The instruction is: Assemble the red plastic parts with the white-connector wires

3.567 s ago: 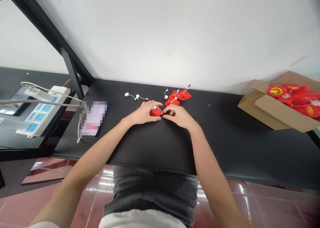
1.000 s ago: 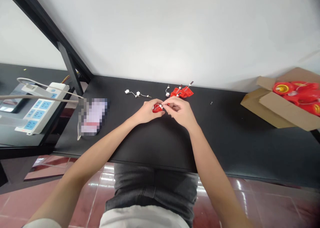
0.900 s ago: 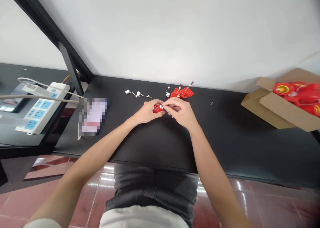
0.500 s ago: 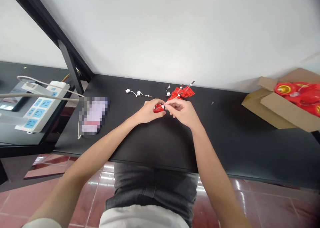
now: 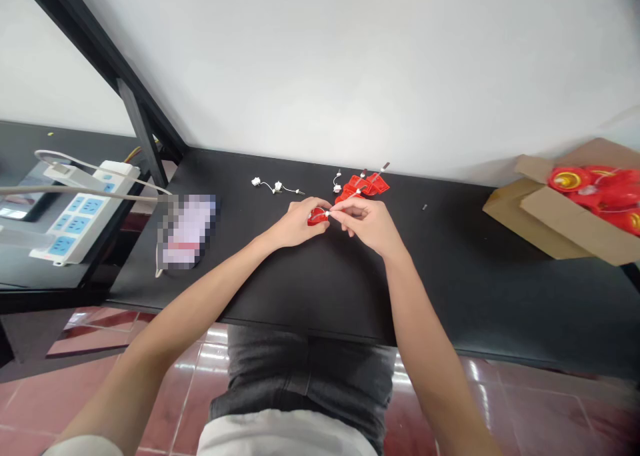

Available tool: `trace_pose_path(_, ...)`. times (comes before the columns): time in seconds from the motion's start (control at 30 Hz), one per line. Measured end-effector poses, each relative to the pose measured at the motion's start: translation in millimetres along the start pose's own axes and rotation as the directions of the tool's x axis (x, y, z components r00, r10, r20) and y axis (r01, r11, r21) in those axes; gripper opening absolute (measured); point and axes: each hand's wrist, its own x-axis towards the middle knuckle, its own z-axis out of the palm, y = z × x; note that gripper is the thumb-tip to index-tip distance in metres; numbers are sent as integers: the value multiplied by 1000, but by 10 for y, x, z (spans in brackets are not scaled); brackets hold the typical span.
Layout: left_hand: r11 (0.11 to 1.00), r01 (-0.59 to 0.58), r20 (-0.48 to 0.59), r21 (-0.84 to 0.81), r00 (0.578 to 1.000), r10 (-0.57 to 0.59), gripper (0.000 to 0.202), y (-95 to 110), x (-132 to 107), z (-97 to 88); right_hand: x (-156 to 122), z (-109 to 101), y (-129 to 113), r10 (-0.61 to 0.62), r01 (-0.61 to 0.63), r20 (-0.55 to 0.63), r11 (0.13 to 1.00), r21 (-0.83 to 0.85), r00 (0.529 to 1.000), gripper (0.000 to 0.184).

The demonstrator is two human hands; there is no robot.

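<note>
My left hand [image 5: 300, 223] grips a small red plastic piece [image 5: 317, 217] just above the black tabletop. The fingertips of my right hand [image 5: 367, 226] pinch a small white fitting at that piece's right edge. A thin white cord [image 5: 345, 201] seems to run from there toward the back. Behind my hands lies a heap of red plastic pieces with metal pins [image 5: 364, 185]. Further left are loose white connectors on thin wire [image 5: 275, 187]. My fingers hide part of the held piece.
On the right, an open cardboard box [image 5: 560, 206] holds round red and yellow parts. A blurred phone [image 5: 187, 233] lies left of my arms on the black table [image 5: 440, 276]. Further left stands a blue-socketed power strip [image 5: 80, 219]. The wall borders the table's back edge.
Since the earliest frame, the red piece has risen off the table. My right fingers have closed on its white fitting, and my right hand has shifted slightly rightward.
</note>
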Motion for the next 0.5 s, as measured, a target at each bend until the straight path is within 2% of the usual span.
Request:
trace_pose_path(0.2, 1000, 11, -6, 27, 1000, -11, 32, -4, -1, 6, -19, -12, -34, -61, 60, -84, 998, -17, 995, 23)
trace_pose_path(0.3, 1000, 16, -16, -8, 1000, -16, 33, -29, 8, 5, -9, -50, -16, -38, 34, -112, 999, -37, 993, 25)
trace_pose_path(0.5, 995, -47, -69, -91, 997, 40, 36, -71, 21, -12, 48, -3, 99, -19, 13, -83, 997, -70, 996, 18)
